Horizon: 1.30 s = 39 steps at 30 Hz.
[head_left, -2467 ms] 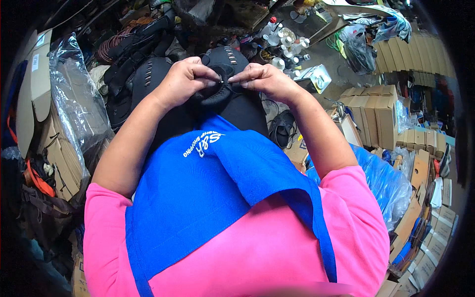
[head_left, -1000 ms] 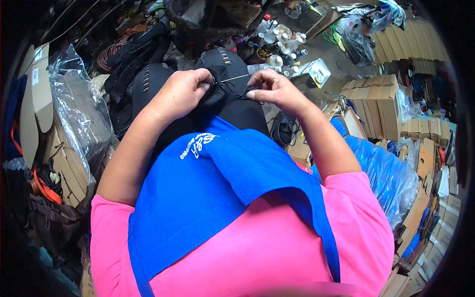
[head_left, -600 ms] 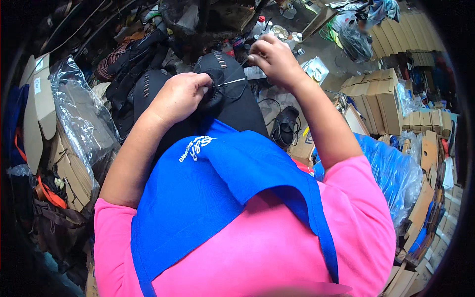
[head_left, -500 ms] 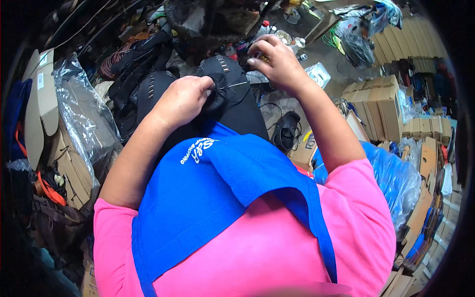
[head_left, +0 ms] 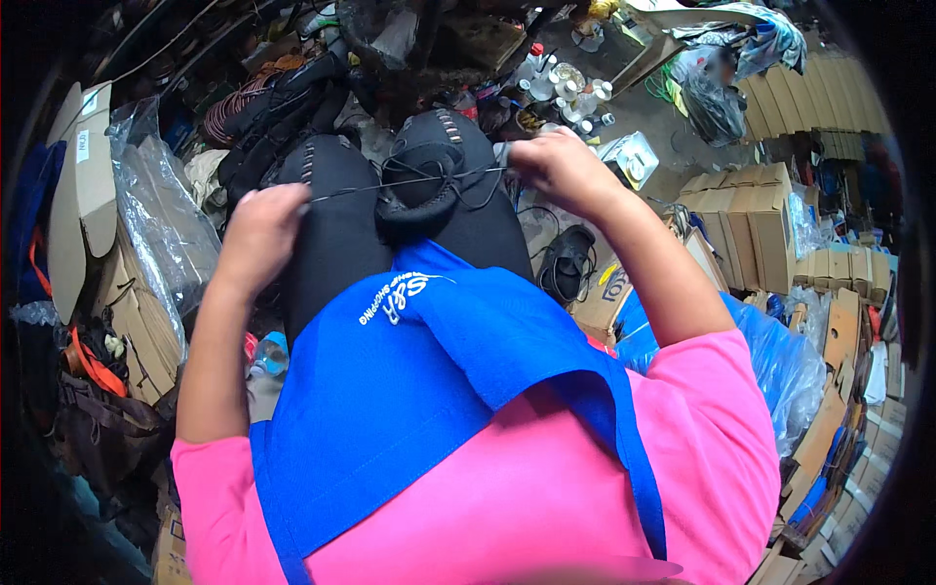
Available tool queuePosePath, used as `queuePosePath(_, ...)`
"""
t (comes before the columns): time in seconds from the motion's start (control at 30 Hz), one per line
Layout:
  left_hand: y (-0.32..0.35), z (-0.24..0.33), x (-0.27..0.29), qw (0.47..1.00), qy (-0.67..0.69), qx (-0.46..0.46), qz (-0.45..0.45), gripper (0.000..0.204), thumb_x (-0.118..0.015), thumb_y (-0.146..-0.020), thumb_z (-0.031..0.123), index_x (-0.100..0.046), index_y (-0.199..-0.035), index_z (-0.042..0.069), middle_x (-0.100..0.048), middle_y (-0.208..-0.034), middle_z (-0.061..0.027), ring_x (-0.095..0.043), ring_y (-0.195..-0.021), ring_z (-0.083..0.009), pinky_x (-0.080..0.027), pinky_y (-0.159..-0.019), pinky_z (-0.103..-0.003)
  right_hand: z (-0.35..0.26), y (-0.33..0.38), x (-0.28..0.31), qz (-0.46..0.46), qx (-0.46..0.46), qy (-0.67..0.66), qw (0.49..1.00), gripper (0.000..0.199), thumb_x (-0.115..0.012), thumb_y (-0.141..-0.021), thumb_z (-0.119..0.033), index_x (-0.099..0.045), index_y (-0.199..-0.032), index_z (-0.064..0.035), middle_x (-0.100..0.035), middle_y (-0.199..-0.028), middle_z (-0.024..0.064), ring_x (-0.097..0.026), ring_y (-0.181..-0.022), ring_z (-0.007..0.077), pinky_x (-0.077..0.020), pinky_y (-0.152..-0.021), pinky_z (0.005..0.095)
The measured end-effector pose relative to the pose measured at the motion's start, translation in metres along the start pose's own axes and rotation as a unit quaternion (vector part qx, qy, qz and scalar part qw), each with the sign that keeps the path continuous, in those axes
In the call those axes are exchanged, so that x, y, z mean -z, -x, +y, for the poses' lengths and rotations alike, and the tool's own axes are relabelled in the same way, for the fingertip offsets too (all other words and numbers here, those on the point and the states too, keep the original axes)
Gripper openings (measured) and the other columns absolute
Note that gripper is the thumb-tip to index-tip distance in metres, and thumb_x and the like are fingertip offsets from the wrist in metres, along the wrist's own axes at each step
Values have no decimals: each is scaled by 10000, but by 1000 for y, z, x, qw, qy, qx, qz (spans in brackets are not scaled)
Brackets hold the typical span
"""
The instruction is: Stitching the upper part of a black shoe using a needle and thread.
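Note:
A thin dark cord (head_left: 356, 190) is stretched nearly straight across my lap. Its left end is pinched in my left hand (head_left: 259, 234), which is closed just beyond my left thigh. My right hand (head_left: 564, 172), past the right knee, grips the other end with curled fingers. Under the cord, a black shoe (head_left: 417, 207) rests on my right thigh, its opening facing up. Loose loops of cord lie by the shoe's right side. Whether the taut cord is attached to the shoe, I cannot tell.
Another black shoe (head_left: 567, 261) lies on the floor to the right. Several bottles (head_left: 575, 93) stand ahead of my right hand. Cardboard pieces (head_left: 741, 219) are stacked at the right, and clear plastic (head_left: 161, 195) covers cardboard at the left. My blue apron (head_left: 419, 390) covers my front.
My left hand has moved from the shoe out to the left, drawing the cord taut. The right hand has shifted slightly down and right, and now grips the cord. The shoe stays on my thigh.

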<state>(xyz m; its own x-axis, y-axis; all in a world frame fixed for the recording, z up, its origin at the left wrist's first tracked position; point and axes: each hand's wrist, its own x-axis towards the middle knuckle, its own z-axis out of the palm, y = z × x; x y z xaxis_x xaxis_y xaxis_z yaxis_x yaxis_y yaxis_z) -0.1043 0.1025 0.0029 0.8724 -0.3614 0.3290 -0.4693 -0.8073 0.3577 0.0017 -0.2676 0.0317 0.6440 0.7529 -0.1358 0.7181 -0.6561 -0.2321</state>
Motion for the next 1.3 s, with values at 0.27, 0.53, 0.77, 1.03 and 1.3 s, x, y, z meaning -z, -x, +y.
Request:
queuePosePath(0.27, -68, 69, 32, 777, 621, 32, 101, 133, -651, -867, 153, -617, -837, 28, -636, -853, -64, -582, -776, -111, -447, -728, -229, -62, -61, -17, 176, -59, -735, 652, 226, -558, -943, -277, -585, -941, -52, -667, -873, 63, -636, -811, 147, -503, -775, 291)
queuePosePath(0.53, -24, 41, 15, 784, 576, 227, -31, 212, -473, -981, 260, -543, -865, 97, -473, -687, 40, -401, -591, -16, -321, -517, -167, -33, -34, -25, 279, -96, -789, 539, 227, -453, -986, -299, -452, -850, -117, -392, -583, -12, -421, -526, 123, -473, -621, 343)
queuePosePath(0.77, -17, 65, -19, 957, 281, 65, -43, 71, -617, -845, 78, -592, -867, 15, -542, -765, -89, -545, -713, -211, -440, -651, -308, -62, -30, 31, -12, 66, -787, 613, 232, -470, -968, -372, -484, -927, -144, -486, -638, 41, -474, -559, 170, -405, -591, 304)
queuePosePath(1.03, 78, -88, 99, 966, -149, 135, 164, 129, -679, -805, 86, -638, -904, 13, -592, -793, -102, -594, -739, -206, -462, -671, -292, 67, 76, -1, 42, -237, -130, 962, 242, -617, -862, -230, -656, -1073, -117, -677, -911, 122, -647, -816, 256, -496, -754, 336)
queuePosePath(1.3, 139, -154, 172, 886, -280, 348, 120, 312, -681, -829, 253, -662, -1067, 52, -623, -957, -110, -613, -846, -220, -479, -760, -308, 166, 175, -39, -79, -397, -91, 910, 306, -577, -866, -201, -635, -1146, -90, -654, -1090, 154, -618, -1025, 299, -465, -891, 384)
